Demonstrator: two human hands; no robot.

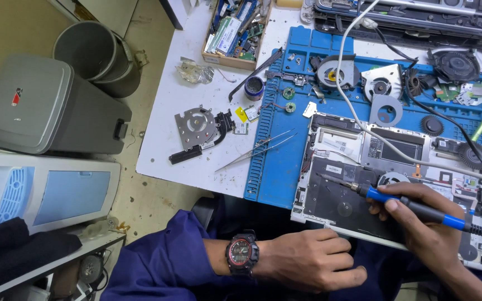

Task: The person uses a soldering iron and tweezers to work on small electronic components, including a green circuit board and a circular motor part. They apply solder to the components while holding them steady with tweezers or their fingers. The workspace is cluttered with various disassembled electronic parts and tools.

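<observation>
1. Right hand [419, 223]: fingers wrapped tight round a blue-handled soldering iron [408, 205], held like a pen; tip points left, just over the dark plate inside the opened laptop [386, 184].
2. Left hand [308, 259]: loose fist, nothing in it, resting at the laptop's near edge; black-and-red watch [242, 253] on the wrist.
3. Laptop sits on a blue mat [277, 167] on the white tabletop [163, 139].
4. Tweezers [255, 150] lie left of the laptop, across the mat's edge.
5. Loose fans [383, 83] on the mat behind the laptop.
</observation>
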